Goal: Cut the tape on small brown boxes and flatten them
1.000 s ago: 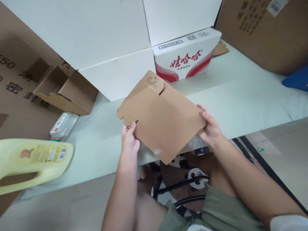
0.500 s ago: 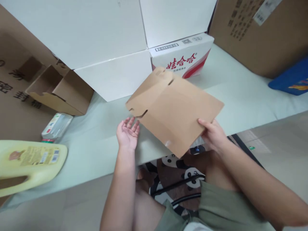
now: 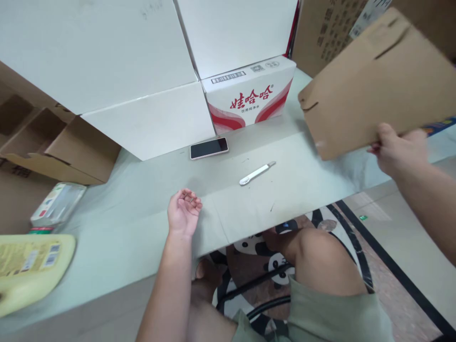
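Observation:
A flat brown cardboard piece (image 3: 374, 90) with slots along one side is raised at the right. My right hand (image 3: 401, 147) grips its lower edge, thumb on the near face and the other fingers mostly hidden behind. My left hand (image 3: 185, 211) rests palm up near the table's front edge, fingers loosely curled and holding nothing. Between the hands a white utility knife (image 3: 257, 173) lies on the table, its blade end pointing right. Farther back, a phone (image 3: 209, 148) with a dark screen lies in front of the white boxes.
White cartons (image 3: 142, 118) and a red-and-white carton (image 3: 251, 97) line the table's back. On the left are an open brown box (image 3: 81, 149), a clear plastic container (image 3: 59, 204) and a yellow jug (image 3: 35, 270). A large brown carton (image 3: 320, 33) stands behind the cardboard piece.
My right hand has swung the cardboard piece up and to the right, away from my left hand. The knife and phone have come into sight. My left hand's fingers have curled slightly.

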